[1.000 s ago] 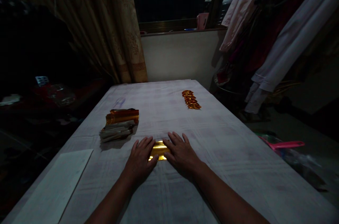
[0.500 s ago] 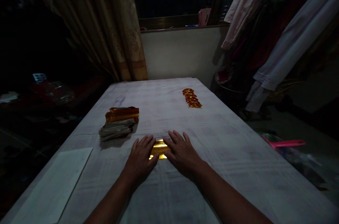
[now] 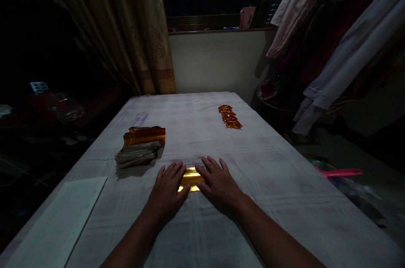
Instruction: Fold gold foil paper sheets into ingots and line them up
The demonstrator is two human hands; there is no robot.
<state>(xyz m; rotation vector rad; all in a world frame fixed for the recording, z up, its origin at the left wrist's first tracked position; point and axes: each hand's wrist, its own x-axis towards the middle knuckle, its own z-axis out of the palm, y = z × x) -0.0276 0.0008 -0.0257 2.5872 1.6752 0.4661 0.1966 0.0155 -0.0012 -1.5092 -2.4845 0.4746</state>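
A shiny sheet of gold foil paper lies on the table in front of me, its two ends covered by my hands. My left hand rests on the left end, fingers stretched out and thumb along the near edge. On the right end lies my right hand, flat with its fingers spread. Beyond, to the left, sits a stack of gold and grey paper sheets, some curled. A row of folded gold foil pieces stands at the far right of the table.
A white checked cloth covers the table. At the near left lies a flat white board. A curtain hangs behind at left, and clothes hang at right. Beside the right edge is a pink handle.
Both hands stay on the gold foil paper in nearly the same pose. The view has shifted slightly; nothing else has visibly moved.
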